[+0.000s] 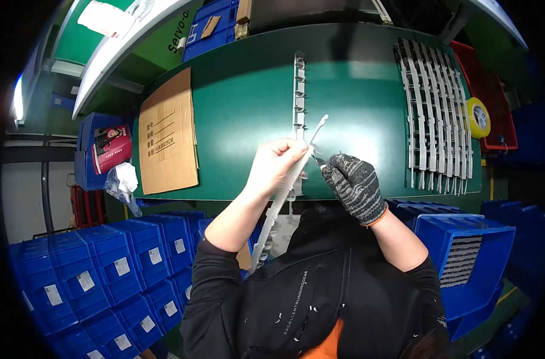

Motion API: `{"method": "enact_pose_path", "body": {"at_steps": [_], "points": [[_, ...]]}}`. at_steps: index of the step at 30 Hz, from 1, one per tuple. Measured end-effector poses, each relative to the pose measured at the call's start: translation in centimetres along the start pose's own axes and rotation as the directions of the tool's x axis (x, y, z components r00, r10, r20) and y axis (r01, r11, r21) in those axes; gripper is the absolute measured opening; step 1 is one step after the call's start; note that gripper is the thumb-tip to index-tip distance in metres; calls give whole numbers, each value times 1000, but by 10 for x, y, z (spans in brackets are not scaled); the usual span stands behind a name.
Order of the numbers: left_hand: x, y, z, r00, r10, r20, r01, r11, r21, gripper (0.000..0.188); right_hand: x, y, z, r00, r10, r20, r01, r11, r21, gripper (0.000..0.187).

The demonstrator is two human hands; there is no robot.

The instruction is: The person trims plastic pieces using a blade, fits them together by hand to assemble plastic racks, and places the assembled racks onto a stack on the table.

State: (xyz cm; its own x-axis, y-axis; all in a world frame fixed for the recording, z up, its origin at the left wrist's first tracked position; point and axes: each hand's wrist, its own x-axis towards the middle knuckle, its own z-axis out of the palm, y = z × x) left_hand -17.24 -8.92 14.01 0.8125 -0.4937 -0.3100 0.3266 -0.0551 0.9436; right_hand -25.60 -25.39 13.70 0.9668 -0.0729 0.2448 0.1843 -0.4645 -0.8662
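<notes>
My bare left hand (275,166) is closed around a long pale plastic strip (279,200), its fingers pinching near the upper end. The strip slants from above the table down toward my left side, with its narrow tip pointing up and away. My right hand (355,186), in a dark grey knitted glove with an orange cuff, is curled just right of the strip. A small dark pointed tool (318,160) sticks out of its fingers toward the strip's edge; most of it is hidden. Behind my left hand, another pale strip with dark notches (299,96) lies lengthwise on the table.
Several similar strips (437,113) lie side by side on the green table (242,119) at the right. Beside them are a yellow tape roll (478,118) and a red bin (494,96). A cardboard sheet (167,134) lies left. Blue crates (117,251) stand below left and right.
</notes>
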Motion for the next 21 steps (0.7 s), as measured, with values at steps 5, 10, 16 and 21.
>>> {"method": "enact_pose_path", "body": {"at_steps": [5,10,16,21], "points": [[0,-10,6,997,-75,24,76,995,-68,22,-7,8,4,996,56,71,-54,998,-33,18],[-1,-10,7,992,-111,54,118,985,-129,23,-7,7,4,997,63,46,-60,996,-63,19],[-3,-4,12,980,-166,106,180,973,-142,24,-10,15,0,992,111,66,-110,994,-30,19],[0,-7,14,979,-180,93,188,979,-79,25,-8,7,-7,997,-71,-25,57,927,-372,12]]}}
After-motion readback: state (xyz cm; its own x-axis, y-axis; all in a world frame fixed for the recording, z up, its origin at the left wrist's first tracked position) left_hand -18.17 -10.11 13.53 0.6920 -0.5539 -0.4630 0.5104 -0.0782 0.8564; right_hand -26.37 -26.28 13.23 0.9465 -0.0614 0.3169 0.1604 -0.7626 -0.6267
